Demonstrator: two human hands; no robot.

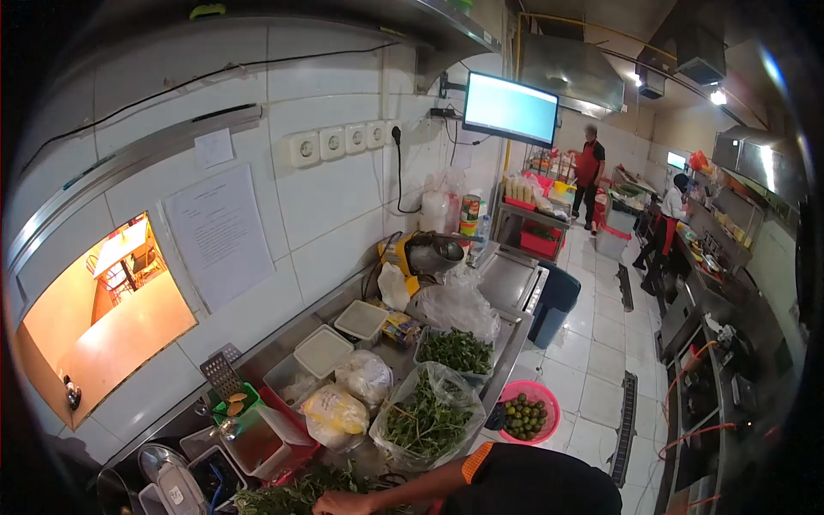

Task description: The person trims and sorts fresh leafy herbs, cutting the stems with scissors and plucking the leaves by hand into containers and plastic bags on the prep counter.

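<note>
My right hand (342, 503) reaches in from the right at the bottom edge, its fingers curled onto a pile of leafy greens (279, 498). The frame's edge cuts off part of the hand. My left hand is out of view. Beyond my forearm stands a clear plastic bag (403, 442) filled with leafy stems. Behind it, more greens (457, 350) lie in a container. A tied plastic bag with yellowish contents (335, 418) sits to the left of the stems, close to a second whitish bag (364, 375).
Lidded plastic tubs (323, 350), a flat metal grater (223, 372) and a green container (237, 402) crowd the steel counter. On the floor are a pink basket of green fruit (527, 413) and a blue bin (556, 305). Two people (588, 176) stand farther off.
</note>
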